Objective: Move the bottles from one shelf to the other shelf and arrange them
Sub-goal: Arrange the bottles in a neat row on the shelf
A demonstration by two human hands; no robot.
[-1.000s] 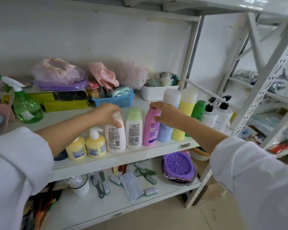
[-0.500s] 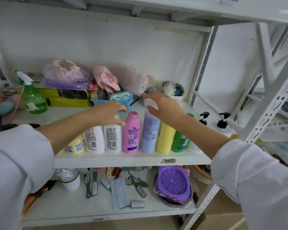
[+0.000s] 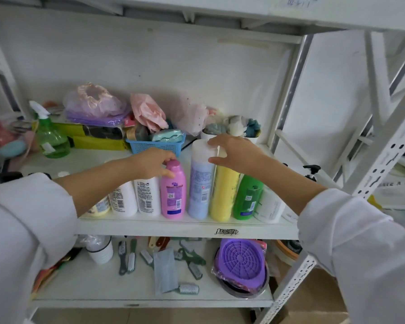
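Presently on the middle shelf point(image 3: 187, 226), front edge: one row of upright bottles, packed side by side, near the lip. Tall lilac bottle point(image 3: 200, 183), white cap pinched by right hand point(image 3: 237, 154), thumb in front, fingers over the top. Tall yellow bottle point(image 3: 223, 195) touching it on the right, top hidden under that hand. Green bottle point(image 3: 248, 198) next, then a white one half behind the forearm. Pink bottle point(image 3: 172, 191), cap gripped by curled fingers of left hand point(image 3: 152, 163). Two white labelled bottles point(image 3: 136, 195) further left, partly behind the arm. Advice for the step, as judgement only: lift or slide by the body rather than the cap, tall ones being top-heavy; keep bases flat, labels forward, gaps closed without nudging neighbours off the edge. Behind: green spray bottle point(image 3: 50, 139), blue basket point(image 3: 156, 146), bagged oddments. Below: purple mat point(image 3: 241, 260), brushes. White metal racking, pale wall.
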